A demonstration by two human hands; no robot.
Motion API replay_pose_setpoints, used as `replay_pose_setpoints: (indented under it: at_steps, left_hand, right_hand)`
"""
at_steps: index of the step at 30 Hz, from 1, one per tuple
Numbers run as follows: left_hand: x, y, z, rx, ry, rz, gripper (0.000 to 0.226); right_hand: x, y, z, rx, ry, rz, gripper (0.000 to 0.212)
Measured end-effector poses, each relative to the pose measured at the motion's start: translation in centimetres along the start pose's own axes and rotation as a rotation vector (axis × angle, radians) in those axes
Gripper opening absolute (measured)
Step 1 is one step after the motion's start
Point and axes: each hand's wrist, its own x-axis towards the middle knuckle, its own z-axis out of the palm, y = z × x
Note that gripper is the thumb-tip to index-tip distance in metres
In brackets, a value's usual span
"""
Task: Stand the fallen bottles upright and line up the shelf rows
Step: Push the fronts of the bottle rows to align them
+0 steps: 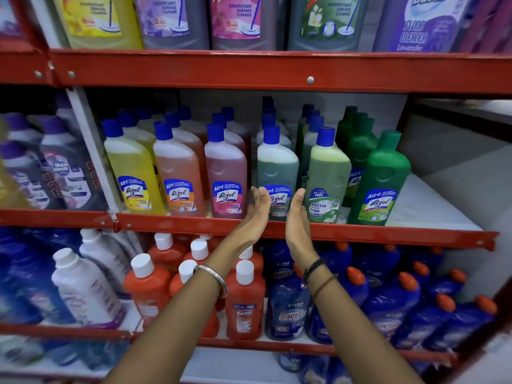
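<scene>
On the middle shelf stand upright rows of blue-capped cleaner bottles: yellow [133, 170], orange [177, 173], pink [225, 176], teal-green [277, 167] and pale green [328, 176], plus a green-capped green bottle [381, 181]. My left hand [256, 210] is flat, palm turned right, at the lower left of the teal-green bottle. My right hand [297, 214] is flat, palm turned left, at its lower right. Both hands flank that bottle with fingers straight. I cannot tell whether they touch it.
The red shelf edge [171, 224] runs under my wrists. Bare white shelf [432, 206] lies right of the green bottle. Below stand red bottles with white caps [243, 300] and blue bottles with orange caps [388, 300]. Big jugs [235, 20] fill the top shelf.
</scene>
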Motion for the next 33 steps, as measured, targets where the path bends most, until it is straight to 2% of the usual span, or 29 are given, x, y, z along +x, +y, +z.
replay_pose_setpoints:
  at_steps: [2, 4, 5, 6, 7, 9, 10, 13, 15, 17, 19, 20, 22, 23, 25, 27, 29, 31, 33]
  left_hand:
    - [-1.8, 0.3, -0.5, -0.016, 0.147, 0.054, 0.103]
    - [-3.1, 0.1, -1.1, -0.038, 0.491, 0.197, 0.077]
    - [-3.8, -0.2, -1.7, -0.036, 0.661, 0.271, 0.068]
    - [-4.3, -0.4, -2.4, 0.005, 0.759, 0.328, 0.062]
    - [-4.2, -0.8, -3.2, 0.049, 0.781, 0.349, 0.059]
    - [-3.2, -2.0, -4.4, 0.091, 0.666, 0.240, 0.057]
    - [-2.7, -2.4, -4.9, 0.095, 0.573, 0.161, 0.057]
    - [-2.4, -3.1, -5.9, 0.144, 0.394, 0.079, 0.058]
    - [-2.5, -3.3, -6.3, 0.133, 0.358, 0.071, 0.060]
    - [-2.6, -3.2, -6.7, 0.111, 0.326, 0.058, 0.062]
    - [-3.1, -2.9, -6.9, 0.118, 0.342, 0.081, 0.061]
    - [-3.6, -2.8, -7.1, 0.087, 0.396, 0.123, 0.055]
    - [-4.8, -2.6, -7.9, -0.021, 0.597, 0.221, 0.036]
    - [-5.1, -2.7, -8.6, -0.044, 0.719, 0.268, 0.035]
    - [-5.2, -3.1, -10.6, -0.037, 0.863, 0.291, 0.047]
    - [-4.3, -3.6, -12.5, 0.010, 0.821, 0.216, 0.057]
    - [-3.6, -3.9, -13.5, 0.012, 0.686, 0.185, 0.053]
    - [-3.0, -4.7, -15.0, -0.001, 0.575, 0.223, 0.049]
    - [-2.5, -5.6, -15.3, 0.003, 0.562, 0.236, 0.063]
  right_hand:
    - [-1.4, 0.7, 0.7, 0.040, 0.122, -0.108, 0.057]
    - [-2.9, 1.4, 1.8, 0.092, 0.169, -0.268, 0.044]
    - [-3.4, 1.7, 2.5, 0.105, 0.121, -0.312, 0.043]
    - [-3.6, 1.8, 3.3, 0.096, 0.039, -0.317, 0.047]
    - [-3.5, 2.0, 4.1, 0.063, -0.058, -0.301, 0.052]
    - [-2.7, 1.9, 5.8, -0.073, -0.201, -0.227, 0.062]
    - [-2.4, 1.8, 6.6, -0.148, -0.219, -0.203, 0.066]
    - [-2.0, 1.5, 8.3, -0.231, -0.185, -0.175, 0.082]
    - [-1.7, 1.6, 8.7, -0.220, -0.134, -0.161, 0.091]
    - [-1.7, 1.6, 8.7, -0.203, -0.118, -0.139, 0.092]
    - [-2.3, 1.9, 8.7, -0.155, -0.061, -0.167, 0.078]
    - [-2.8, 2.2, 8.8, -0.110, 0.019, -0.200, 0.070]
    - [-4.2, 2.4, 9.4, 0.028, 0.150, -0.273, 0.057]
    - [-4.8, 2.3, 10.0, 0.077, 0.120, -0.288, 0.054]
    - [-5.1, 2.1, 11.6, 0.083, -0.071, -0.260, 0.059]
    - [-4.7, 1.5, 13.0, -0.019, -0.260, -0.203, 0.056]
    - [-4.1, 0.8, 14.2, -0.091, -0.357, -0.163, 0.062]
    - [-3.6, 0.4, 16.1, -0.095, -0.367, -0.158, 0.068]
    - [-3.5, 0.5, 16.7, -0.097, -0.330, -0.151, 0.069]
